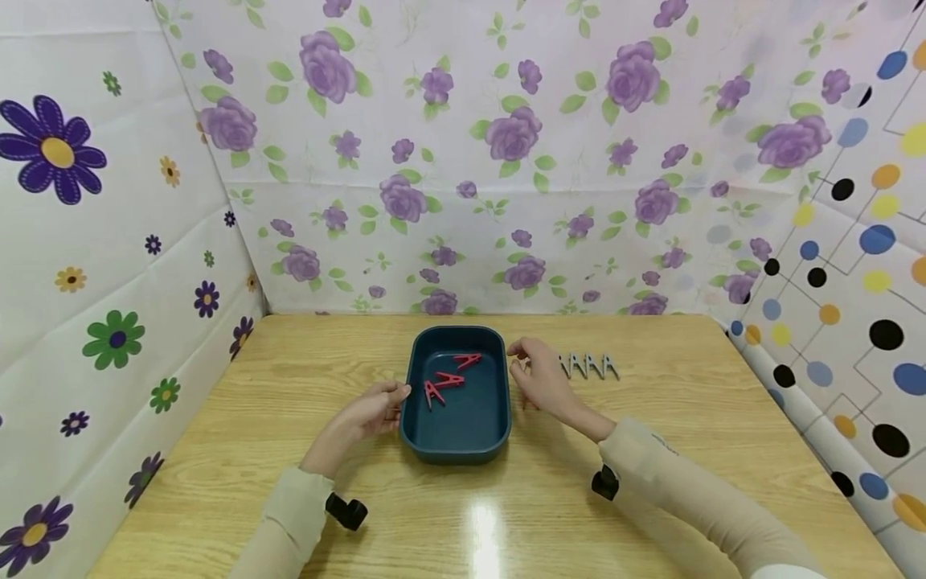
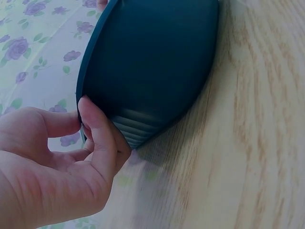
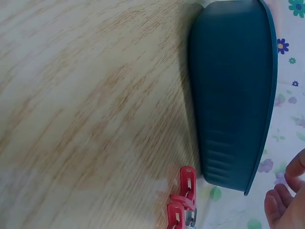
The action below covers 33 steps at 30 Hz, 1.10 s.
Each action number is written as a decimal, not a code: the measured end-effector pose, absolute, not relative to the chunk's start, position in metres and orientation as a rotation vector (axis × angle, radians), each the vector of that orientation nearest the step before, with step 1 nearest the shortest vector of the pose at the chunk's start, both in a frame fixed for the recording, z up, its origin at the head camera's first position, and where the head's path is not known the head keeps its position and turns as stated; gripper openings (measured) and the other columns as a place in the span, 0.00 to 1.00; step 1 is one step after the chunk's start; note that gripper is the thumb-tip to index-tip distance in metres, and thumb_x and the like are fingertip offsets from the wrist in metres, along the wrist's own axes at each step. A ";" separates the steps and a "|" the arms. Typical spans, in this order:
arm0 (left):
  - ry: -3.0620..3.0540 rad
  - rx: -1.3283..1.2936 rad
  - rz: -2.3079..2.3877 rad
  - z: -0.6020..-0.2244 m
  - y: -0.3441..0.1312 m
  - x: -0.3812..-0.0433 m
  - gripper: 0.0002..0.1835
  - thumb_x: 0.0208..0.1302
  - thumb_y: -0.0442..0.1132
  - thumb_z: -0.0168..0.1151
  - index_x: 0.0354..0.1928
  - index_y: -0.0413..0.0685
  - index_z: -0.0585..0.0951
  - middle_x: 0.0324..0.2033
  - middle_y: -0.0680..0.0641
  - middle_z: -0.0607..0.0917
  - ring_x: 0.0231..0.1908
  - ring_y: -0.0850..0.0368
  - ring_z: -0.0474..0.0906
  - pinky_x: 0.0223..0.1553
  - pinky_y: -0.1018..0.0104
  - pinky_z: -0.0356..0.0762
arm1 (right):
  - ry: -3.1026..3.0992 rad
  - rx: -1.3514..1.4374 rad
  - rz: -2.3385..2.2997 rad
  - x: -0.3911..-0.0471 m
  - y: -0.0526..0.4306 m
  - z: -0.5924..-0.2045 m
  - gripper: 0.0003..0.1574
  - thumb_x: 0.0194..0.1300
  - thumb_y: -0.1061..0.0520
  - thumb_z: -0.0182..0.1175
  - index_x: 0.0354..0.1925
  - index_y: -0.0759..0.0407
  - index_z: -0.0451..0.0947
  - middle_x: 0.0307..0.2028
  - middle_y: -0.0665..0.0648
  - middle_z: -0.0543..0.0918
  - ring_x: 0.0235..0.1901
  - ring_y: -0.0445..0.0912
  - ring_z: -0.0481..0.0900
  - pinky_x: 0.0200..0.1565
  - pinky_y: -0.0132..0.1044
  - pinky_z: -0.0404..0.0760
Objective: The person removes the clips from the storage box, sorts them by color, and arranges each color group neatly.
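Observation:
A dark teal plastic bin sits on the table, with red clothespins lying loose inside it. My left hand holds the bin at its left side. In the left wrist view, the thumb and fingers of that hand pinch the bin's rim. Beside the bin's right side is my right hand, its fingers loosely bent and nothing in them. The right wrist view has a gap between this hand and the bin. Red clothespins stand by the bin there, mostly hidden behind my right hand in the head view.
Several grey-blue clothespins stand in a row to the right of my right hand. The wooden table is enclosed by a flowered cloth behind and patterned cloths at both sides.

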<state>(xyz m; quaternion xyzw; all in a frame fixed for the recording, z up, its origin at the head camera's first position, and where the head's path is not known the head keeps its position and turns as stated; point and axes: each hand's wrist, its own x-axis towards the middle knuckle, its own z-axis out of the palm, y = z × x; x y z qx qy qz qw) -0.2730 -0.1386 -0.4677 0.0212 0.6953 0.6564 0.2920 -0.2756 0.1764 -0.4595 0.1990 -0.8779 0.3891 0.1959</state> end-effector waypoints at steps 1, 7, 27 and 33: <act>1.851 0.055 1.751 -0.468 -0.139 -0.273 0.23 0.77 0.44 0.44 0.61 0.31 0.64 0.28 0.51 0.78 0.24 0.63 0.73 0.28 0.72 0.74 | -2.465 0.568 1.090 -0.275 0.176 -0.458 0.11 0.65 0.67 0.53 0.44 0.65 0.78 0.43 0.61 0.82 0.42 0.51 0.78 0.42 0.48 0.81; 1.853 0.051 1.755 -0.467 -0.139 -0.273 0.23 0.77 0.44 0.44 0.61 0.31 0.63 0.28 0.51 0.78 0.24 0.63 0.73 0.28 0.73 0.73 | -2.486 0.642 1.084 -0.276 0.169 -0.451 0.11 0.66 0.66 0.55 0.47 0.59 0.77 0.45 0.58 0.81 0.43 0.48 0.80 0.42 0.39 0.83; 1.901 0.012 1.738 -0.466 -0.138 -0.272 0.17 0.76 0.44 0.46 0.53 0.35 0.67 0.25 0.53 0.76 0.22 0.64 0.72 0.27 0.73 0.74 | -2.851 0.824 1.122 -0.280 0.140 -0.443 0.12 0.66 0.64 0.57 0.48 0.62 0.74 0.49 0.66 0.80 0.44 0.50 0.82 0.46 0.40 0.83; 1.953 -0.008 1.711 -0.463 -0.133 -0.271 0.15 0.77 0.43 0.45 0.52 0.36 0.67 0.24 0.52 0.76 0.22 0.64 0.72 0.27 0.72 0.73 | -2.871 0.841 1.106 -0.282 0.133 -0.450 0.13 0.65 0.65 0.58 0.48 0.65 0.75 0.46 0.65 0.81 0.43 0.49 0.82 0.45 0.41 0.82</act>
